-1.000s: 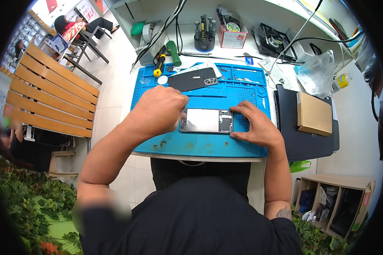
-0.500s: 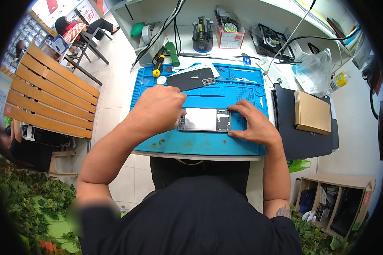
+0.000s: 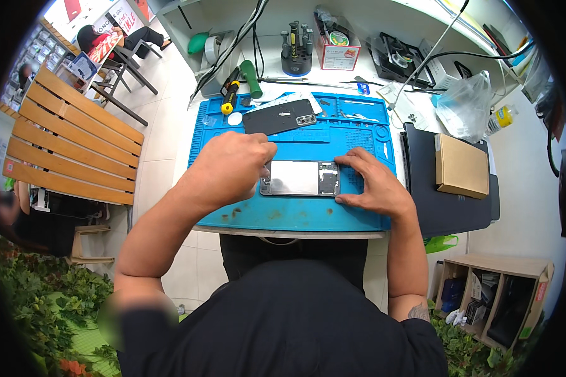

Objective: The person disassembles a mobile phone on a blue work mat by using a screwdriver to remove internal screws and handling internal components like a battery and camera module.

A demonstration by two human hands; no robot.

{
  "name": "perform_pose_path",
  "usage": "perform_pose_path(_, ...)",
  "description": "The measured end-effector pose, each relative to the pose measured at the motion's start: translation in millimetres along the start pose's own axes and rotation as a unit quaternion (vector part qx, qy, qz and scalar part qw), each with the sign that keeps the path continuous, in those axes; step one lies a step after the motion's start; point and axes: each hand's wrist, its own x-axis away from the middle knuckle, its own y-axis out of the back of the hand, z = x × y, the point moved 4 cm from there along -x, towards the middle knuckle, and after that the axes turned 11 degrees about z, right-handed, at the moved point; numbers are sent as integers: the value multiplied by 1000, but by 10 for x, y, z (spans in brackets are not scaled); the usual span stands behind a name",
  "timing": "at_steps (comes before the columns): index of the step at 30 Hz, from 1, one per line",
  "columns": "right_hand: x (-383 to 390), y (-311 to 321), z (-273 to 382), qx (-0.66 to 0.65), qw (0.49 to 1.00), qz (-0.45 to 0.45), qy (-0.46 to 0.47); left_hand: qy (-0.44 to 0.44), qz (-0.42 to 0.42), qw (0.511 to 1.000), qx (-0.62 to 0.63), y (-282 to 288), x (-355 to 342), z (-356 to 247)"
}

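Note:
An opened phone (image 3: 294, 178) lies lengthwise on the blue work mat (image 3: 270, 217), its silver inner plate and dark board parts uncovered. My left hand (image 3: 233, 164) is closed over the phone's left end, fingers curled down. What its fingertips pinch, if anything, is hidden beneath the hand. At the other end, my right hand (image 3: 378, 182) steadies the phone between thumb and fingers, one at each corner. Beyond the phone rests a dark phone back cover (image 3: 277, 118) with a camera cutout, partly over a white sheet (image 3: 305, 99).
A yellow-black screwdriver (image 3: 231, 99) and a green-handled tool (image 3: 250, 78) lie at the mat's far left. A screwdriver stand (image 3: 296, 53) and a red-white box (image 3: 338, 50) stand behind. On the right, a cardboard box (image 3: 461, 166) sits on a black laptop (image 3: 421, 201). Cables (image 3: 415, 78) hang nearby.
The whole view has shifted slightly. Both hands keep their places at the two ends of the phone, with no clear change in grip.

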Motion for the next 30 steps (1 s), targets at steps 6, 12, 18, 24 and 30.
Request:
perform_pose_path(6,8,-7,-5,12,1000,-11,5,71,55,996,-7,34,-52,-22)
perform_pose_path(12,11,-4,-11,18,1000,-16,17,-58,-28,998,21,-16,-9,3)
perform_pose_path(18,22,-22,-46,5,1000,-17,19,-18,-40,997,65,-26,-104,-99)
perform_pose_path(24,17,-31,-72,7,999,-18,31,-30,5,999,42,34,-19,18)
perform_pose_path(30,22,-38,-50,5,999,-30,34,-16,-1,999,36,37,14,61)
